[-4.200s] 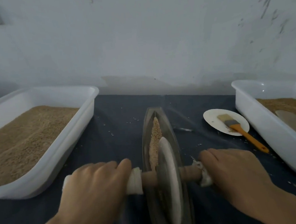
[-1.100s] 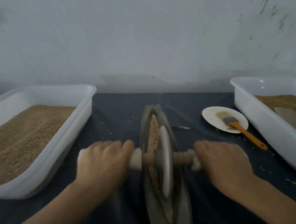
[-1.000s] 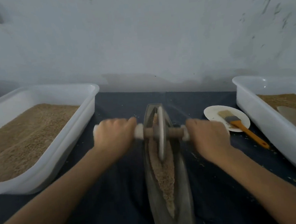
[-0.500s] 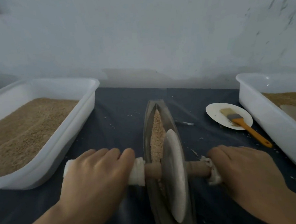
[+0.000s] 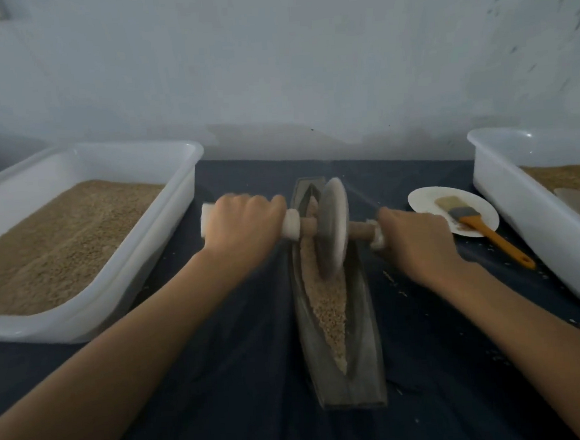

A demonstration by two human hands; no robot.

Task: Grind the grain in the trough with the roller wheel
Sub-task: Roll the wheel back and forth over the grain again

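A plain, bare work corner, more a small grain-processing workshop than a kitchen: a scuffed, stained whitewashed wall (image 5: 305, 64), a bench under a dark blue cloth (image 5: 246, 394) dotted with spilled grains, and large white plastic tubs (image 5: 166, 235) of tan grain on either side. A small white plate (image 5: 428, 203) holds an orange-handled brush (image 5: 477, 224).

We see two bare forearms, no sleeves, watch or rings visible; left hand (image 5: 243, 228) and right hand (image 5: 417, 242) look slightly blurred.
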